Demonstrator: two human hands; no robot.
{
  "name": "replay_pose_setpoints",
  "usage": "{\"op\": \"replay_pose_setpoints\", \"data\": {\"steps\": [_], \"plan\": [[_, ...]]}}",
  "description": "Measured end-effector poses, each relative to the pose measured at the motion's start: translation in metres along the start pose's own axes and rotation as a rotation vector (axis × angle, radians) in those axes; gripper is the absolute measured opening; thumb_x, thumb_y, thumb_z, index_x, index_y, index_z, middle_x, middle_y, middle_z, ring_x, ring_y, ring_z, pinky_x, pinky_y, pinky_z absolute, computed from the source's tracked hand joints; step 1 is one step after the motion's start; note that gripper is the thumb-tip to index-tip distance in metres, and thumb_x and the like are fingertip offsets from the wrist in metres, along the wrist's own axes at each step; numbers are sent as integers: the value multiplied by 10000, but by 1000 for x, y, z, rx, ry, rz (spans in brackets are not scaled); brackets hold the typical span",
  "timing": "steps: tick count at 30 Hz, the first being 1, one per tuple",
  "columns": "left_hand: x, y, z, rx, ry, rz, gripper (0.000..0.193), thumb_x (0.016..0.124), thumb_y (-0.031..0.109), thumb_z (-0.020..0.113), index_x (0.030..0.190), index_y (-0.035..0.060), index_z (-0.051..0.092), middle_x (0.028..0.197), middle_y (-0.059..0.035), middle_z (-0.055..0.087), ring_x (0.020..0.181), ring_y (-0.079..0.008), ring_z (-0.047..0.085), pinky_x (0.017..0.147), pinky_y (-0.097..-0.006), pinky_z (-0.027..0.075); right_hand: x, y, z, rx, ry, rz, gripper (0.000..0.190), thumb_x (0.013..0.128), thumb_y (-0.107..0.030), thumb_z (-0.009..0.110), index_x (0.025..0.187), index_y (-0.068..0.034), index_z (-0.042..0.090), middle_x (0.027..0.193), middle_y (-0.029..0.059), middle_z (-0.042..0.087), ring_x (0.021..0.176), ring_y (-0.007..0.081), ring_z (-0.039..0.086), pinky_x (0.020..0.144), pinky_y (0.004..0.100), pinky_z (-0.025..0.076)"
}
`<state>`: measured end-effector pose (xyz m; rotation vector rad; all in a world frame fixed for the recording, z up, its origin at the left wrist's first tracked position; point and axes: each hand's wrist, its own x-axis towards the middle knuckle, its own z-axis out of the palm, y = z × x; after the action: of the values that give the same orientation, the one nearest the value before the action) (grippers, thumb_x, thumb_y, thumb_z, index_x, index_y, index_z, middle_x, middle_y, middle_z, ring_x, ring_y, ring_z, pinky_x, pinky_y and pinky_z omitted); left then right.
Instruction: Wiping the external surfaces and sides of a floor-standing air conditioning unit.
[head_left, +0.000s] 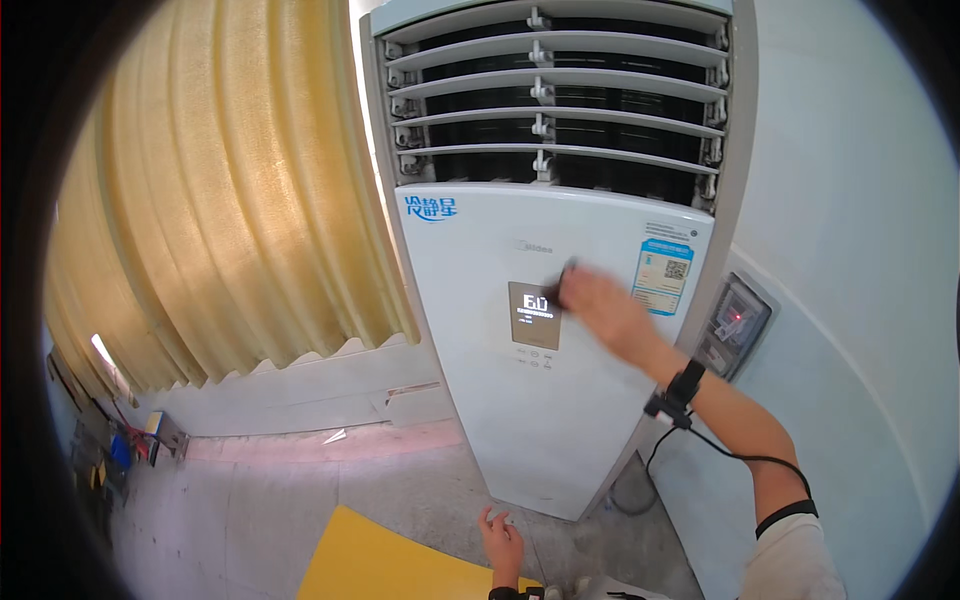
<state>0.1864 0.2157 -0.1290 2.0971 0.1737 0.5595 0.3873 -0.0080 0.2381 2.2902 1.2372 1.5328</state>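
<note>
A white floor-standing Midea air conditioner (487, 405) stands before me, its louvers (555, 82) open at the top. My right hand (604, 307), blurred, is at the front panel and grips a dark cloth or pad (559, 289), whose exact kind is unclear. That dark thing covers the upper right edge of the lit display (534, 322); small touch buttons sit below the display. A blue and white energy label (664, 276) is stuck to the panel right of my hand. My left hand (501, 536) hangs low near the unit's base, fingers loosely curled, with nothing visible in it.
A yellow curtain (225, 195) hangs at left. A yellow surface (382, 562) lies at the bottom. On the right wall is a socket box (735, 322) with a red light. A cable (634, 510) runs by the unit's base; tools and a box (169, 435) stand far left.
</note>
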Motion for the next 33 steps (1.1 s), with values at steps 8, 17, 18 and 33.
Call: {"op": "replay_pose_setpoints", "data": {"steps": [8, 17, 18, 33], "plan": [[46, 20, 28, -13, 13, 146, 259, 721, -70, 534, 957, 19, 593, 1196, -187, 477, 860, -295, 562, 701, -382, 476, 16, -14, 23, -89, 15, -2, 314, 823, -83, 533, 1121, -4, 594, 1258, 143, 552, 1221, 277, 490, 1041, 389, 372], [230, 16, -30, 179, 492, 268, 213, 794, -46, 517, 995, -13, 579, 1238, -189, 453, 960, -313, 540, 819, -376, 451, -21, -29, 31, -19, -153, -178, 289, 828, -136, 529, 1085, -32, 609, 1227, 124, 570, 1178, 239, 524, 1005, 352, 389], [249, 22, -41, 153, 534, 293, 218, 802, -37, 517, 1009, -15, 581, 1246, -191, 447, 980, -314, 532, 839, -376, 443, -15, -23, 28, -14, -147, -160, 285, 834, -141, 530, 1087, -37, 612, 1228, 121, 573, 1181, 236, 524, 1016, 354, 377], [505, 89, -87, 37, 530, 918, 502, 894, 375, 407, 1174, -11, 563, 1274, -236, 465, 1093, -368, 499, 866, -431, 404, 11, 8, -10, -305, 41, 245, 273, 842, -95, 522, 1088, -112, 639, 1198, 146, 595, 1162, 339, 535, 1056, 449, 331]]}}
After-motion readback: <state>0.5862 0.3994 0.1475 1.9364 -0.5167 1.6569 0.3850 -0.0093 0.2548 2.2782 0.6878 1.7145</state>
